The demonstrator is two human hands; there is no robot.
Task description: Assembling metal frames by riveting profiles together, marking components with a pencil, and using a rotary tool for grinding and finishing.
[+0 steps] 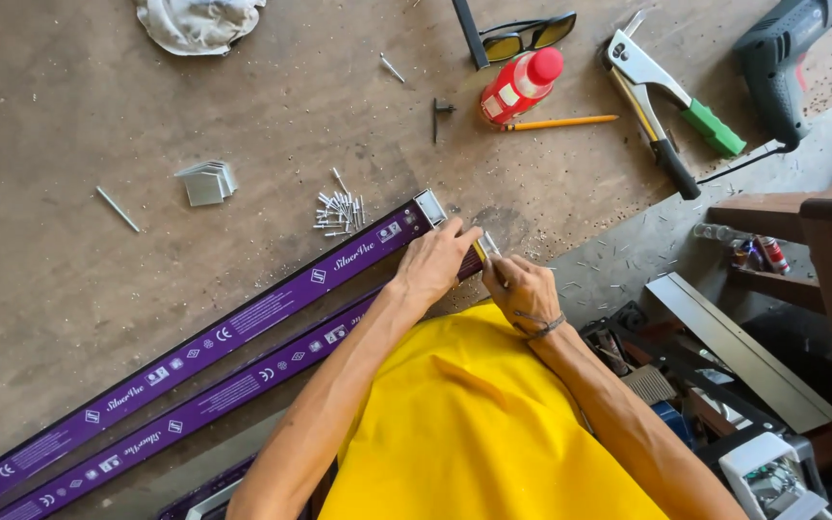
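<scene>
Pressing my left hand (432,262) down on the end of the nearer purple-wrapped aluminium profile (243,377), I have my fingers curled over its top, with a yellow-and-dark tool under the fingertips; what kind of tool it is I cannot tell. My right hand (522,289) sits just beside it, fingers bent in tight around the profile's bare metal end, thumb towards the left hand; a cord bracelet (537,325) circles that wrist. Both hands meet at the table edge, right above my yellow shirt (474,424).

A second purple-wrapped profile (195,349) lies parallel, just beyond the first, its open silver end near my left knuckles. Both run off towards the lower left of the worn brown worktable (69,279).

Beyond the profiles lies a small heap of blind rivets (340,213), and left of them a stack of small metal angle pieces (207,182). Farther up the table are a red plastic bottle (521,85) on its side, a yellow pencil (560,122) touching it, dark safety glasses (528,35), a hand riveter with green and black grips (666,101), a grey-green power drill (782,63) and a crumpled white rag (199,23).
</scene>
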